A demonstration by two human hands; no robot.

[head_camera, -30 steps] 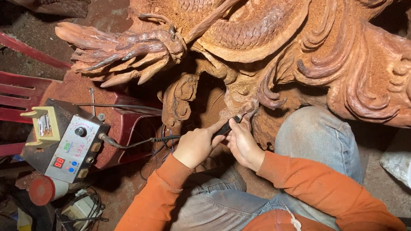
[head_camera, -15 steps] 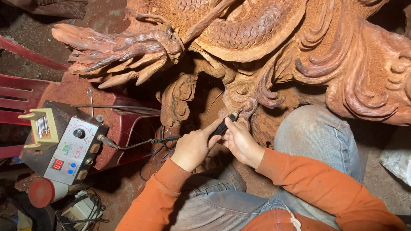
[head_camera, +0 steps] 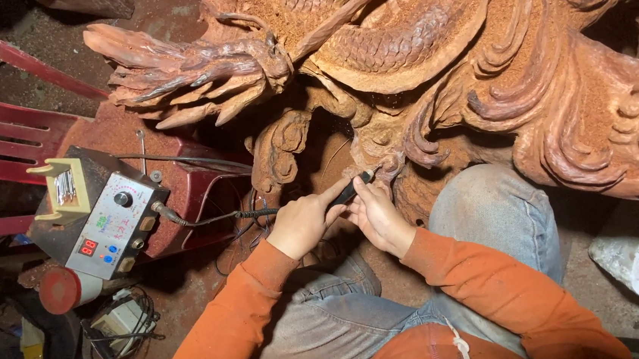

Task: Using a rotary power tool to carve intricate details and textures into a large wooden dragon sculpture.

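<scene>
Item: one black pen-shaped handpiece [head_camera: 349,190], held just below frame centre with its tip set against the lower edge of the carving. It is gripped by both hands: the left hand [head_camera: 304,222] is closed round its rear with the forefinger laid along the barrel, and the right hand [head_camera: 377,217] pinches it from the 4 o'clock side. The two hands are touching.

Surroundings: one large reddish wooden carving [head_camera: 477,61], scaled and scrolled, is spread from 12 to 3 o'clock; a horned, spiky head [head_camera: 197,71] projects toward 10 o'clock. One coiled black cable [head_camera: 216,218] is run from the left hand toward 9 o'clock into one grey control box [head_camera: 106,223] with a red digit display, one knob and several buttons. A yellow holder [head_camera: 69,188] is fixed to the box's upper corner. The box is stood on one red plastic chair [head_camera: 20,142] dusted with sawdust. One red cylindrical object [head_camera: 61,289] lies at 8 o'clock, just below the box. Two orange sleeves [head_camera: 495,287] and grey jeans [head_camera: 489,212] fill the 6 o'clock sector. The carving's lower scrolls overhang the tip, so the contact point is partly hidden.

Change: against the earlier frames the grip and tip position are nearly unchanged; the view has shifted only slightly.
</scene>
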